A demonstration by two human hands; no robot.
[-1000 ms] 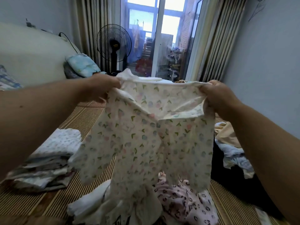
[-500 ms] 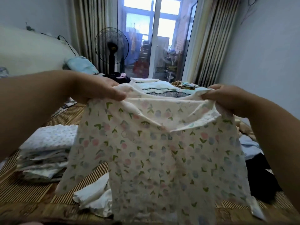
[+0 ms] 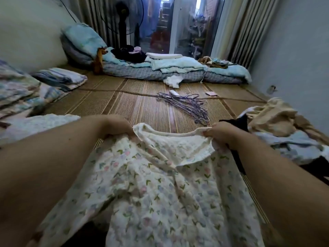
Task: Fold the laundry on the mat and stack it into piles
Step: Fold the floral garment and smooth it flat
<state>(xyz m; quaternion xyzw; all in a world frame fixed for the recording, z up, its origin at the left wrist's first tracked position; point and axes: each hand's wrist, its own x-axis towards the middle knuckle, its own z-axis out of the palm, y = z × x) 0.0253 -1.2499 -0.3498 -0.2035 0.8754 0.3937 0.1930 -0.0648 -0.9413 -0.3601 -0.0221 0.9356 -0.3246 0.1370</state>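
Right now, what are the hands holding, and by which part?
The left hand and right hand each grip the floral garment at opposite ends of its top edge.

**Bare Forearms, Bare Hands**

Both arms are uncovered for as much of them as the head view takes in. The broad, smooth left forearm is bare skin from the picture's edge to the wrist. It carries one small dark mark on its upper side. The thick, smooth right forearm is just as bare and narrows toward the wrist. The full, rounded left hand shows only its back and low knuckles. The equally rounded right hand shows short fingers and soft knuckles. Whether anything is worn higher up the arms cannot be told.
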